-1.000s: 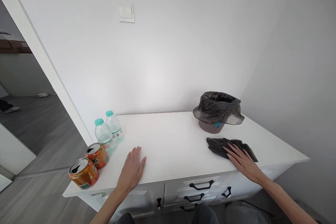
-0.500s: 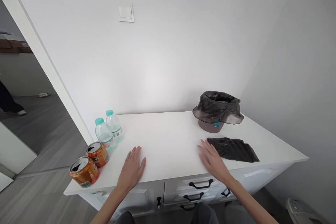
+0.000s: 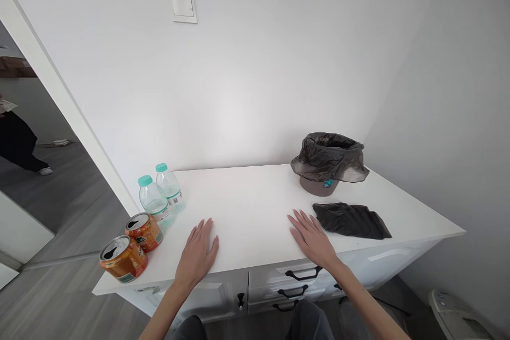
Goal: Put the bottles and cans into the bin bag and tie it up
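My left hand (image 3: 197, 253) lies flat on the white cabinet top (image 3: 239, 196), fingers spread, holding nothing. To its left stand two opened orange cans (image 3: 124, 260) and two clear bottles (image 3: 153, 201) with teal caps. Palm down near the front edge, my right hand (image 3: 312, 238) also rests on the top, its fingers apart. Just right of it lies a folded black plastic bag (image 3: 353, 220). Behind that sits a small brown bin (image 3: 316, 187), lined with a black bag (image 3: 331, 156) that hangs over its rim.
Black-handled drawers (image 3: 292, 292) form the cabinet front. A light switch (image 3: 184, 8) is on the wall behind. Through the doorway at left, a person's dark-trousered leg (image 3: 18, 143) shows. A pale appliance (image 3: 454, 311) stands on the floor at lower right.
My right hand has shifted slightly left, away from the folded black bag. The view has tilted a little, and more of the person in the doorway shows.
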`<action>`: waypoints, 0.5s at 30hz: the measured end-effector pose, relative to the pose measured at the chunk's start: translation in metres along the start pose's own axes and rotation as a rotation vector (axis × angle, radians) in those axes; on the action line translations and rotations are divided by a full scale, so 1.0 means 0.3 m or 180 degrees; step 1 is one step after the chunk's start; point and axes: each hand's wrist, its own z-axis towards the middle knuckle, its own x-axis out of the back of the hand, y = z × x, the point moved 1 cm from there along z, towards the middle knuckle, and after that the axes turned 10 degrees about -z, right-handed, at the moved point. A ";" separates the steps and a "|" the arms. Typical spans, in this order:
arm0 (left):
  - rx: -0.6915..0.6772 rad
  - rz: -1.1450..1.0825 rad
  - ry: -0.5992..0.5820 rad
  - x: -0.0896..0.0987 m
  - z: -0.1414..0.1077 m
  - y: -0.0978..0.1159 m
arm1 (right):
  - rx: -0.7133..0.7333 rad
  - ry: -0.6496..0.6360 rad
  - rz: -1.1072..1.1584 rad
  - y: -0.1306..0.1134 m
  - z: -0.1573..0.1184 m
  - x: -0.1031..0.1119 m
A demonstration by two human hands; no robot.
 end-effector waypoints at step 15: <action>-0.0073 -0.0001 -0.0046 0.029 0.002 0.019 | 0.0269 0.0380 0.0311 -0.025 0.041 0.223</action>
